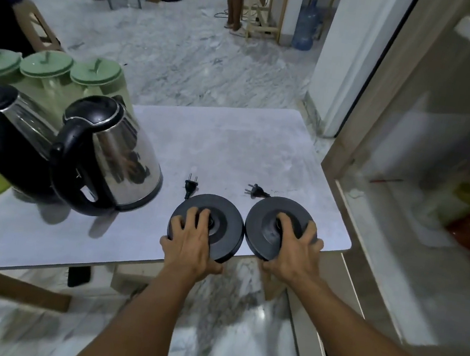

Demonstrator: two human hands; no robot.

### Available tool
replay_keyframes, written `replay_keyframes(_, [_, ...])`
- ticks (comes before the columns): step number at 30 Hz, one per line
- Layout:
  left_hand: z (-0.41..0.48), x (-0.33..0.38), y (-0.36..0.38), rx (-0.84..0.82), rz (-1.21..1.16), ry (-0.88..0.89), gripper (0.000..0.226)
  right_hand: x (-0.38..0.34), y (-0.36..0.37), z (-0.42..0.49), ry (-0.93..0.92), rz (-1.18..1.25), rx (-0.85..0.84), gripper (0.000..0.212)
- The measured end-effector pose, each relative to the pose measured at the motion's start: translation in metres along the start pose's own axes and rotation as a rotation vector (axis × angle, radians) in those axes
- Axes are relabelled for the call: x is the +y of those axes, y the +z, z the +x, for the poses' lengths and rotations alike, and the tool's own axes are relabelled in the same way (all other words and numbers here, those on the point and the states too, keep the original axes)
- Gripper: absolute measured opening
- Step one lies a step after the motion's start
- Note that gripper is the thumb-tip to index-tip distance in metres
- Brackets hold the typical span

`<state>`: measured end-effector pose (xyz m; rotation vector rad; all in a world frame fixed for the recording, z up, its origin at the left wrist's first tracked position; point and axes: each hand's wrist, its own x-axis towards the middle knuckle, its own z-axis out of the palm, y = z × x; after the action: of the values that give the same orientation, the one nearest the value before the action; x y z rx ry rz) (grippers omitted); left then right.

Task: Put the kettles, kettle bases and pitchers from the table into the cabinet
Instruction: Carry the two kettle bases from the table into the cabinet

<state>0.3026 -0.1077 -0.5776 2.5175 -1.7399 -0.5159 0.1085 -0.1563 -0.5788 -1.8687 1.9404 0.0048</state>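
Two black kettle bases, side by side at the table's (231, 148) near edge. My left hand (190, 242) grips the left base (230, 221), my right hand (297, 252) the right base (262, 221); arms outstretched, fingers curled over the tops.

Two round black discs just beside each other at near edge of bench (231, 148): left kettle base (229, 224), right kettle base (263, 225), plugs beyond. Two steel kettles upright at left: near kettle (120, 158), far kettle (25, 119). Green-lidded pitchers (46, 66) in row behind.
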Motion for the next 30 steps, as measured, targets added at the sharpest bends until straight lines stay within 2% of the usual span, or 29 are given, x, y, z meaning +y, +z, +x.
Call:
replay_keyframes(7, [-0.01,-0.005,-0.01,0.085,-0.035,0.062,0.107,-0.014,-0.003,-0.015,0.063,0.024,0.02,0.103])
replay_keyframes(15, [0.007,-0.005,-0.091,0.16,0.051,0.239,0.102,-0.062,-0.051,-0.04,0.077,0.057,0.216,0.096])
replay_keyframes(22, [-0.021,0.021,-0.219,0.258,0.057,0.675,0.103,-0.097,-0.15,-0.15,0.372,0.101,0.572,0.095])
replay_keyframes(25, [-0.059,0.042,-0.259,0.299,0.023,0.844,0.096,-0.098,-0.188,-0.221,0.527,0.09,0.683,0.096])
replay_keyframes(30, [-0.151,0.095,-0.293,0.331,-0.039,1.143,0.098,-0.078,-0.233,-0.346,0.76,0.033,0.898,0.09])
